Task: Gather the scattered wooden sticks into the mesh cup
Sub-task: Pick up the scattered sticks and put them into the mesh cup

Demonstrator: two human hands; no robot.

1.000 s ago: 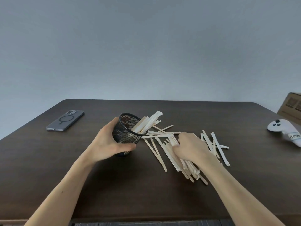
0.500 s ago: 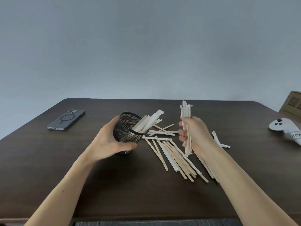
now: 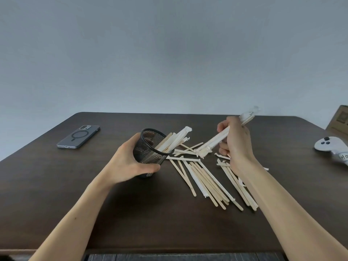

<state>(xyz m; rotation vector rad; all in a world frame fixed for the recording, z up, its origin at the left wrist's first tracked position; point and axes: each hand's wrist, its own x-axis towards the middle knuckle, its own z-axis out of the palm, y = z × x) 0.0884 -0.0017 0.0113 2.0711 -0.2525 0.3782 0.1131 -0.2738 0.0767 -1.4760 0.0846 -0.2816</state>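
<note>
A black mesh cup [image 3: 150,150] is tilted to the right on the dark table, with my left hand [image 3: 130,162] wrapped around its left side. Several sticks [image 3: 175,139] poke out of its mouth. My right hand [image 3: 236,146] grips a bundle of wooden sticks [image 3: 216,141] slanting from upper right down to lower left; the bundle's lower end hangs a little right of the cup's mouth, apart from it. Several loose sticks [image 3: 207,181] lie scattered on the table between and below my hands, partly hidden by my right forearm.
A grey phone [image 3: 79,136] lies at the back left of the table [image 3: 56,194]. A white controller [image 3: 331,147] rests at the right edge, with a cardboard box [image 3: 339,119] behind it.
My right hand lifted a bundle of sticks off the pile, held it upright, then tipped it so its lower end points towards the cup. The left hand kept holding the cup.
</note>
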